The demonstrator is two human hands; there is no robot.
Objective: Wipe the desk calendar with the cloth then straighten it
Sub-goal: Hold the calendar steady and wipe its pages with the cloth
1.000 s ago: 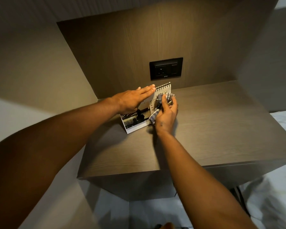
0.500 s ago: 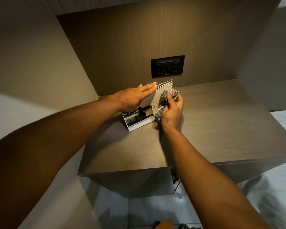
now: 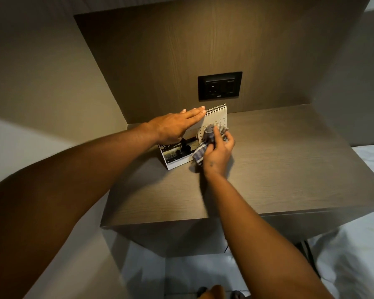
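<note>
A spiral-bound desk calendar (image 3: 216, 117) stands at the back left of a dark wooden table (image 3: 279, 165), angled with its left end nearer me. Its face shows a date grid and a dark photo. My left hand (image 3: 173, 126) lies flat along its top left edge, fingers straight and together, steadying it. My right hand (image 3: 219, 152) is closed around a bunched blue-grey checked cloth (image 3: 209, 134) and presses it against the right part of the calendar's face. The cloth hides some of the date grid.
A black wall socket (image 3: 220, 86) sits on the wooden back panel just above the calendar. A pale wall (image 3: 41, 87) closes the left side. White bedding (image 3: 354, 255) lies at the lower right, below the table's front edge.
My right hand has carried the cloth up and to the right across the calendar's face. The left hand has stayed flat on the top edge.
</note>
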